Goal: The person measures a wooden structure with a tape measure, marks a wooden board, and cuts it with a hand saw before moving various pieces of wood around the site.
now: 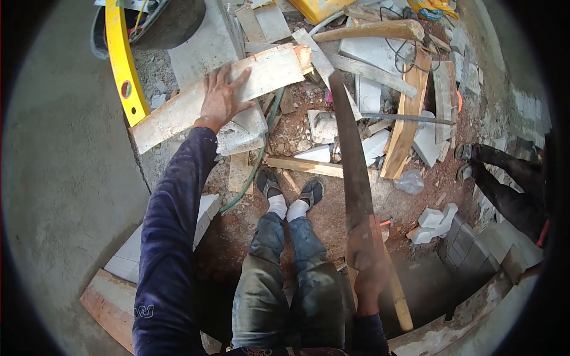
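Observation:
My left hand [222,99] lies with fingers spread on a pale wooden board [270,72]. The board rests slantwise across white blocks [240,127], its broken, splintered end at the right. At the lower right, my right hand [363,267] is wrapped round the handle of a hand saw [351,154]. The long brown blade points up and away, its tip near a narrow pale strip [314,50], to the right of the board. The two do not appear to touch. Motion slightly blurs the right hand.
A yellow spirit level [123,65] stands by a dark bucket [178,26] at the upper left. A green hose [259,160] runs past the blocks. Wood offcuts [409,113], a hammer-like handle [371,31] and rubble cover the ground. Another person's legs [504,178] are at the right.

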{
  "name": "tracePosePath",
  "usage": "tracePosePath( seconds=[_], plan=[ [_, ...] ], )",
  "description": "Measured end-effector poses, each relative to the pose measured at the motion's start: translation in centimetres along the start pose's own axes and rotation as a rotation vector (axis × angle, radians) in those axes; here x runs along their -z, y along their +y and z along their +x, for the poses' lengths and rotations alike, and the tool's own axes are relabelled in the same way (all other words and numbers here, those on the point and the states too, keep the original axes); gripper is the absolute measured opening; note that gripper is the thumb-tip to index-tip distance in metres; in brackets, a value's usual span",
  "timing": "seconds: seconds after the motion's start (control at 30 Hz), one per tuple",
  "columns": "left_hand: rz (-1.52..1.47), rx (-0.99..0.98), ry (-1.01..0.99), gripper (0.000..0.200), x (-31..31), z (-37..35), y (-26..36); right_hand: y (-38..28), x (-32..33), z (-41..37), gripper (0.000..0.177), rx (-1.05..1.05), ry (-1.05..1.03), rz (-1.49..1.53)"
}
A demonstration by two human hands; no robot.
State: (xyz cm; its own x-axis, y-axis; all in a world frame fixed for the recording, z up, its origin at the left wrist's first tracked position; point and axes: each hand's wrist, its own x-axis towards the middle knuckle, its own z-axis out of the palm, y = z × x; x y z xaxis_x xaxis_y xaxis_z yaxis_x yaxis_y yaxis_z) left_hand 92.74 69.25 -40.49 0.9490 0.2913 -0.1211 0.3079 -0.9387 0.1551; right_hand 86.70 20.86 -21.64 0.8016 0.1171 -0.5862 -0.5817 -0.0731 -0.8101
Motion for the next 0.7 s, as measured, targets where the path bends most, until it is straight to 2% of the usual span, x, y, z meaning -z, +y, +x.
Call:
tracePosePath(
  seconds=[0.03,0.07,0.17,0.23,0.33,0.43,0.57,0.63,0.7],
  plan=[
    [0.029,-0.012,-0.023,0.095,0.3,0.0,0.3,-1.5,-1.5,1.0,0.081,-0.001,-0.044,-0.089],
    [0.030,-0.005,-0.019,0.095,0.5,0.0,0.4,-1.7,-2.1,1.8,0.081,0.001,-0.051,-0.090],
    [-0.056,0.052,-0.111,0.090,0.5,-0.7,0.5,-1.2,-3.3,4.3,0.074,0.234,-0.172,-0.320],
    [-0.086,0.004,0.014,0.082,-1.2,-1.6,0.3,-0.8,-5.6,6.8,0.068,0.334,-0.217,-0.370],
    [-0.142,0.041,0.006,0.076,-2.1,-1.3,-0.2,0.4,-10.0,9.7,0.056,0.340,-0.250,-0.248],
    [-0.168,0.076,-0.023,0.072,-1.8,-0.8,-0.1,1.8,-12.0,11.8,0.048,0.341,-0.276,-0.274],
    [-0.186,0.101,-0.057,0.069,-0.9,-0.5,0.2,3.4,-13.8,13.4,0.044,0.341,-0.241,-0.292],
    [-0.197,0.114,-0.093,0.066,-0.2,-0.1,0.7,3.5,-13.7,13.6,0.042,0.273,-0.248,-0.296],
    [-0.220,0.159,-0.138,0.049,0.5,0.6,1.1,3.9,-13.5,13.8,0.042,0.280,-0.227,-0.294]
  ],
)
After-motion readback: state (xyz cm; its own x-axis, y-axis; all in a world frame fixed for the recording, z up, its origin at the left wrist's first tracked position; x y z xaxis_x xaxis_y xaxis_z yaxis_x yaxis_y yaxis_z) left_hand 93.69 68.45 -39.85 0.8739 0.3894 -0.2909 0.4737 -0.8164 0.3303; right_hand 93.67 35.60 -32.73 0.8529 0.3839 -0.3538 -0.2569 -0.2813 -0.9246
